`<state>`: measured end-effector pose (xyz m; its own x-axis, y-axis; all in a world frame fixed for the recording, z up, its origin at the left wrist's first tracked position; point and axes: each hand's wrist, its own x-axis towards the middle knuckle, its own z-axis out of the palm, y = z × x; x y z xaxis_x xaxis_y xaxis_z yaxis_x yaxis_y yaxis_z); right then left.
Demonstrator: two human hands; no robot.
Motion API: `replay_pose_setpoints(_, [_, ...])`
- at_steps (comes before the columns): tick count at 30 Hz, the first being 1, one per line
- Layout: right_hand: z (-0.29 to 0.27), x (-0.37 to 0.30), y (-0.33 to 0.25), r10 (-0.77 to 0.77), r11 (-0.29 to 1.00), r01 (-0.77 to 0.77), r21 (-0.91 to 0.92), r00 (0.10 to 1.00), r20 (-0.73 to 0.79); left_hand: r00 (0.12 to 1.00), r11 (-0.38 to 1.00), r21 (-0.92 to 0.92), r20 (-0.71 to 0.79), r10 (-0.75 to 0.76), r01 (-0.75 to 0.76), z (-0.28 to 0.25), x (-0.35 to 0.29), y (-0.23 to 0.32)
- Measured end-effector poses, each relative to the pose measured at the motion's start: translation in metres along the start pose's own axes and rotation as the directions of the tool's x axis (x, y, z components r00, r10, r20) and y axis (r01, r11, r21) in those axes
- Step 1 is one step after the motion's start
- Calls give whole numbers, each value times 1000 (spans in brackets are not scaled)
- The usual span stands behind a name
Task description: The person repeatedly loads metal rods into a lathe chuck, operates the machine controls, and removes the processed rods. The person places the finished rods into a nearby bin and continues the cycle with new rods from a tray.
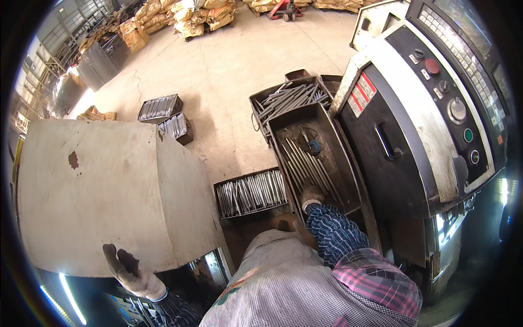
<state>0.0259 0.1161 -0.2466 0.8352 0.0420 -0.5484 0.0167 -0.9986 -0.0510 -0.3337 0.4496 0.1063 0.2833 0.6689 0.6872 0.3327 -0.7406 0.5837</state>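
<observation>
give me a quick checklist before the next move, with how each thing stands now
1. Right hand gloved and at the rods: ok.
2. Grip on a rod secure: cannot tell; the fingers are too dark and hidden.
3. Left hand gloved and free: ok; nothing shows in it.
4. Tray free of loose tools: not ok; a blue tool lies near the rods' far ends.

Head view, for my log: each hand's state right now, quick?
Left hand: open, seemingly empty.
Right hand: over the metal rods in the tray; grip cannot be told.
</observation>
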Motion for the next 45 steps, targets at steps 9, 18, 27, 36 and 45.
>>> replay_pose_setpoints(9, [-38, 2, -12, 47, 990, -65, 123, 989, 141, 999, 991, 132, -33, 41, -36, -5, -5, -18])
replay_pose_setpoints(18, [-40, -1, -19, 32, 996, -38, 76, 996, 82, 997, 972, 227, -47, 69, -56, 1, -2, -13])
replay_pose_setpoints(27, [-21, 4, -14, 17, 997, -22, 76, 997, 70, 975, 941, 256, 62, 211, -220, -4, -1, -14])
replay_pose_setpoints(36, [9, 18, -5, -80, 997, 81, 10, 992, -99, 967, 922, 291, 75, 242, -253, 0, 3, -9])
replay_pose_setpoints(45, [-13, 11, -10, -68, 996, 63, 69, 996, 66, 999, 931, 363, 37, 14, -27, 1, -1, -3])
